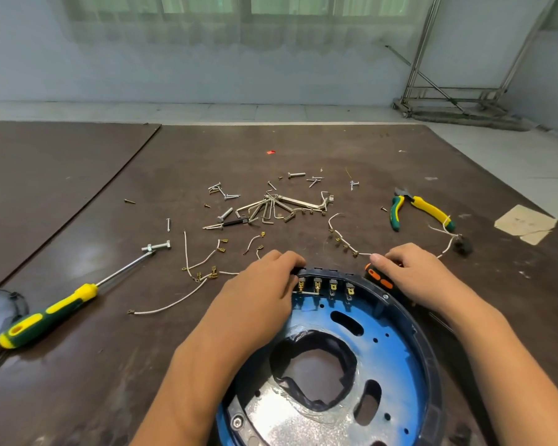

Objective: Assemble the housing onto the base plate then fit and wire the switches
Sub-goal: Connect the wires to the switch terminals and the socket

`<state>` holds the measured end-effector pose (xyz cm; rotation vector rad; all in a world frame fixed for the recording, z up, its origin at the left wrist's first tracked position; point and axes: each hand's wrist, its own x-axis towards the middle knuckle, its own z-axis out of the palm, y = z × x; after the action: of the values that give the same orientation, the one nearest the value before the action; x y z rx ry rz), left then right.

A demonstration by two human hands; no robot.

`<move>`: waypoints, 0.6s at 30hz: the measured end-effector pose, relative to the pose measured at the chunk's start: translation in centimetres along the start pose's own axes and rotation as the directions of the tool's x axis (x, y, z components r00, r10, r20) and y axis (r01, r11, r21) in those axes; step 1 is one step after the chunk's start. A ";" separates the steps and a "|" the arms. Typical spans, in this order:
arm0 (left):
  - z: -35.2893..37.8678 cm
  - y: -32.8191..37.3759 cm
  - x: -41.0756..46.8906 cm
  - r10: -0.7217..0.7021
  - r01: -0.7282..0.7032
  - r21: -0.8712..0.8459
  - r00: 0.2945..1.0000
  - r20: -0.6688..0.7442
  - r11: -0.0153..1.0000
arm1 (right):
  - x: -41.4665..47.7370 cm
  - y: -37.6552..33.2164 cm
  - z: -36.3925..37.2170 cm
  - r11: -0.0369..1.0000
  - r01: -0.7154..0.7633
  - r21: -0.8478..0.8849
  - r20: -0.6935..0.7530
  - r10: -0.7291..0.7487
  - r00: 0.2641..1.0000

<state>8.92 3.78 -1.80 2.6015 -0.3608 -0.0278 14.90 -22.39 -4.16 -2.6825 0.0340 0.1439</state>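
Head view: round blue base plate with black plastic housing ring (413, 336) on the dark brown counter (110, 365), nearest the viewer. Left hand (264, 284), fingers curled over the ring's far rim beside four brass-terminal switches (326, 286). Right hand (413, 275), fingers closed around an orange-and-black screwdriver handle (379, 278) at the rim's right. Beyond the ring: loose white wires (200, 262).

The base plate (390, 346) runs off the bottom edge, its near rim unseen.
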 end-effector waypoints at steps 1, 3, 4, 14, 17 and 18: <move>0.1 -0.1 0.1 -0.008 0.008 0.021 1.000 0.001 1.000 | -0.1 -0.1 -0.1 1.000 -0.025 -0.006 0.010 0.025 1.000; 0.1 -0.3 0.1 -0.026 0.026 0.038 1.000 0.003 0.999 | -0.1 -0.4 0.0 0.999 -0.027 -0.033 -0.045 0.025 0.999; 0.1 -0.3 0.2 -0.031 0.031 0.036 1.000 0.005 0.999 | 0.1 -0.8 0.0 0.999 0.017 -0.033 -0.138 -0.021 0.990; 0.5 0.1 0.1 -0.046 0.046 0.093 0.999 -0.011 0.995 | 11.8 -9.7 3.4 0.877 0.396 -0.273 0.138 -0.372 0.918; 0.4 0.0 0.2 -0.047 0.047 0.079 0.999 -0.006 0.996 | 13.7 -9.9 3.5 0.903 0.361 -0.232 0.138 -0.337 0.931; 0.5 0.0 0.2 -0.048 0.048 0.078 0.999 -0.001 0.996 | 13.9 -9.9 3.6 0.907 0.355 -0.226 0.141 -0.330 0.933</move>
<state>9.06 3.48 -2.17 2.6874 -0.3057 -0.0319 28.86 -11.96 -4.50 -2.8721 -0.5199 0.1801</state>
